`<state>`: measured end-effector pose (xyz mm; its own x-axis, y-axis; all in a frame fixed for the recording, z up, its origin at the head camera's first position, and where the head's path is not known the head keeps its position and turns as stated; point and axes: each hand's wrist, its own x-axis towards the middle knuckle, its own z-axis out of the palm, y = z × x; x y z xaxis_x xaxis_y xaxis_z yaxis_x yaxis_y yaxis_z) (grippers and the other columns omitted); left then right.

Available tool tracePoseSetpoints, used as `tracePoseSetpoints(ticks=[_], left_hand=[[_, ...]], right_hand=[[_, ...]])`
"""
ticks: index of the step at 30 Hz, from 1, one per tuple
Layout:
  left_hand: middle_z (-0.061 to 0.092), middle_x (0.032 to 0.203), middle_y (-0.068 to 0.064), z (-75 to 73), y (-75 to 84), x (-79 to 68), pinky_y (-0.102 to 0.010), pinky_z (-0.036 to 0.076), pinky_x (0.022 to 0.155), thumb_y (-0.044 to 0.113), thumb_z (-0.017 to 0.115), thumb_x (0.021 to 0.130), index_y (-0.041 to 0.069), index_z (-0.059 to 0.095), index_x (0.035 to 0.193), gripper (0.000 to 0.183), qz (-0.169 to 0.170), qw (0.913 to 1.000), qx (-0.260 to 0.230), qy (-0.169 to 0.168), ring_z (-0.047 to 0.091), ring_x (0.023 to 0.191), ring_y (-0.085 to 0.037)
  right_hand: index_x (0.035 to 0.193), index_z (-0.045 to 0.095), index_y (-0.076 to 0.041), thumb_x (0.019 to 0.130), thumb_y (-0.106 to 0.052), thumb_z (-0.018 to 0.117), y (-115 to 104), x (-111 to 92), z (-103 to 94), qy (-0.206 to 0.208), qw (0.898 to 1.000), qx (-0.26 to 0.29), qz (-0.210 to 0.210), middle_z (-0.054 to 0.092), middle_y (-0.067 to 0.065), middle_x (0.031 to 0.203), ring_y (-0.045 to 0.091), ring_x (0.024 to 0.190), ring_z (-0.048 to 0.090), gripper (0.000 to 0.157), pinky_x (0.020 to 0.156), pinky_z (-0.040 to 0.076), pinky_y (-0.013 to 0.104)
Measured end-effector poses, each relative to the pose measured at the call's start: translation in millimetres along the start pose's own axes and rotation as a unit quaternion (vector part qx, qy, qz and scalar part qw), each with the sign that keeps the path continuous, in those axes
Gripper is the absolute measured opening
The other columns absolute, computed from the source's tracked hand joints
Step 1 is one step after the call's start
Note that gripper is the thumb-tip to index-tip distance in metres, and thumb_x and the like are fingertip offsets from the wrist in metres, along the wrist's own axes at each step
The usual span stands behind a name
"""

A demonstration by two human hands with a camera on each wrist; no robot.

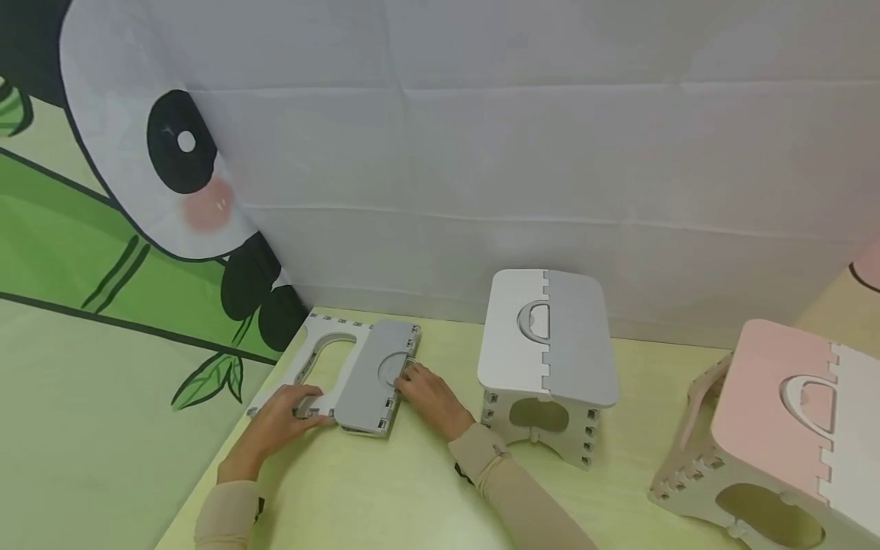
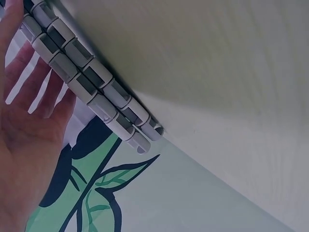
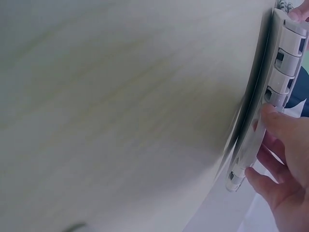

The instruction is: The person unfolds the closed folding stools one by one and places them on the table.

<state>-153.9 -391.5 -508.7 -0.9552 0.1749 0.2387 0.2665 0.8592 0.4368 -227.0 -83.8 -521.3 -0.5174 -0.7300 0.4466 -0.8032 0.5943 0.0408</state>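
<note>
A folding step stool (image 1: 367,378), grey and white, lies folded flat at the table's left side in the head view. My left hand (image 1: 280,418) grips the near edge of its white leg panel beside the oval cutout. In the left wrist view, the left hand (image 2: 36,101) is beside the stool's row of hinge knuckles (image 2: 91,77). My right hand (image 1: 435,393) holds the stool's right edge at the handle of the grey half. The right wrist view shows the right fingers (image 3: 280,123) bent against that hinged edge (image 3: 285,63). Parts of both hands' fingers are hidden.
A white and grey stool (image 1: 550,336) stands unfolded right of my right hand. Farther right is an unfolded pink and white stool (image 1: 770,412). The pale yellow table (image 1: 385,489) meets a cloth backdrop (image 1: 481,153) with a cartoon print behind and at left.
</note>
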Motion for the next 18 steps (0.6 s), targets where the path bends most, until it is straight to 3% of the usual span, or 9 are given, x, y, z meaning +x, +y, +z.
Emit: tracePoseSetpoints(ticks=[18], left_hand=[[0.071, 0.115, -0.015, 3.4, 5.5, -8.4, -0.056, 0.052, 0.094, 0.022, 0.091, 0.077, 0.002, 0.073, 0.113, 0.046, 0.003, 1.0000, 0.006, 0.007, 0.063, 0.109, -0.037]], right_hand=[[0.112, 0.074, -0.010, 0.099, -0.010, 0.068, -1.3, -7.6, -1.0, 0.003, 1.000, 0.019, 0.001, 0.068, 0.005, 0.109, 0.017, 0.100, 0.062, 0.014, 0.082, 0.056, 0.019]])
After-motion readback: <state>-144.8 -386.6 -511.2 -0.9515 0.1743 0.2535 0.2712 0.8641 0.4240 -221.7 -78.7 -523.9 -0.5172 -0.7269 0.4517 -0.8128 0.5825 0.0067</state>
